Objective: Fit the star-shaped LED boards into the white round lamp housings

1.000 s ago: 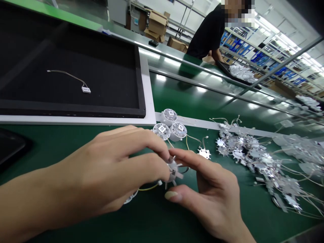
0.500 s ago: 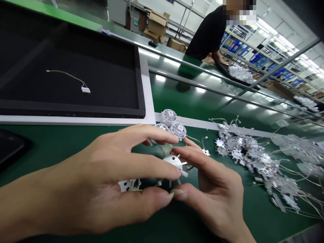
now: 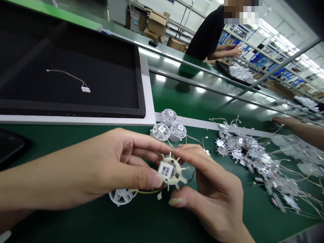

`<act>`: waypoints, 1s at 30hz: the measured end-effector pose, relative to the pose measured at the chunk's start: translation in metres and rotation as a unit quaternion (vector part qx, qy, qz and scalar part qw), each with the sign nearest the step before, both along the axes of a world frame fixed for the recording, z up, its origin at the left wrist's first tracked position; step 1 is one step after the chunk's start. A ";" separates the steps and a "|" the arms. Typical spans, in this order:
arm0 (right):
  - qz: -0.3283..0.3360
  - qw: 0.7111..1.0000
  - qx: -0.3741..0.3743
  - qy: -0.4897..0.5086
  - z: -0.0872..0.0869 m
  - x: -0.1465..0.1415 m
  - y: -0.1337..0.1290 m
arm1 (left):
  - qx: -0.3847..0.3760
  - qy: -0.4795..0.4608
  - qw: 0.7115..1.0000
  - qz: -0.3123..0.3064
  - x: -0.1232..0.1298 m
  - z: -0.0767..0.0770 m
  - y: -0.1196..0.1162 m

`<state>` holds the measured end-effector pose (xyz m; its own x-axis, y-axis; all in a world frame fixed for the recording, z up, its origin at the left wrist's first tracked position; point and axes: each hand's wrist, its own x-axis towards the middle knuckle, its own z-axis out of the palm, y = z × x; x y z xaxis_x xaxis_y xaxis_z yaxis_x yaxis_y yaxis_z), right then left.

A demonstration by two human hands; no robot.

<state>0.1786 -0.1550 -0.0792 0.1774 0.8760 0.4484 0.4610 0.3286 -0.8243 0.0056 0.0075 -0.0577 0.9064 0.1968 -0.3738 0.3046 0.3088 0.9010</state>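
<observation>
A white plastic disc with spokes [image 3: 176, 177] is between my hands, tilted toward me. On its face lies a white block with a printed label [image 3: 166, 171]. My left hand [image 3: 118, 165] is closed on the disc and block, its thumb pressing the block's lower edge. Curled around the other side, my right hand [image 3: 212, 185] has its fingertips at the upper spokes and its thumb just below the rim. A dark wire runs toward the right fingers. Under my left hand sits a round white housing [image 3: 122, 196], partly hidden, with a yellowish wire and small connector [image 3: 159, 195] beside it.
Three round white housings with labels [image 3: 178, 131] stand beyond my hands. A pile of spoked discs with wires [image 3: 253, 153] lies right. A black tray [image 3: 106, 109] holds one wired block [image 3: 85, 89]. Another person's forearm [image 3: 301, 130] reaches in; a co-worker [image 3: 206, 33] stands across.
The disc has turned to show the labelled block. My left fingers have drawn back left, uncovering more of the lower housing. A forearm has appeared at right; the co-worker's hands have risen.
</observation>
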 end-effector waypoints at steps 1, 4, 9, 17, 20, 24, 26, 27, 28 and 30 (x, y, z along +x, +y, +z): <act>0.000 1.000 -0.012 0.002 0.000 0.000 -0.001 | -0.030 0.003 0.999 -0.008 0.000 0.000 0.001; 0.002 0.999 -0.042 0.010 0.001 -0.001 -0.003 | -0.093 -0.005 0.995 -0.021 0.000 -0.001 0.002; 0.008 0.996 -0.077 0.041 0.002 -0.003 -0.003 | -0.138 -0.031 0.990 -0.017 0.002 -0.007 0.001; 0.022 0.988 -0.121 0.097 0.002 -0.005 0.000 | -0.150 0.018 0.988 -0.030 0.001 0.000 0.002; 0.035 0.985 -0.133 0.105 0.002 -0.005 0.001 | -0.138 0.039 0.988 -0.052 0.001 0.008 0.002; 0.038 0.985 -0.134 0.100 0.003 -0.006 0.002 | -0.109 0.037 0.991 -0.067 0.003 0.009 0.001; 0.030 0.983 -0.137 0.114 0.003 -0.007 0.002 | -0.110 0.030 0.992 -0.061 0.004 0.005 0.000; 0.029 0.981 -0.140 0.128 0.003 -0.007 0.001 | -0.113 0.026 0.992 -0.058 0.004 0.003 0.000; 0.031 0.979 -0.141 0.142 0.003 -0.007 0.000 | -0.116 0.022 0.992 -0.054 0.004 0.001 0.000; 0.031 0.977 -0.143 0.157 0.004 -0.006 -0.001 | -0.118 0.018 0.992 -0.047 0.004 -0.001 0.000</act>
<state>0.1725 -0.1562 -0.0750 0.2088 0.9710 0.1161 0.1570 0.0839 -0.9840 0.0095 0.0080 -0.0588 0.9017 0.0149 -0.4322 0.3729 0.4792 0.7945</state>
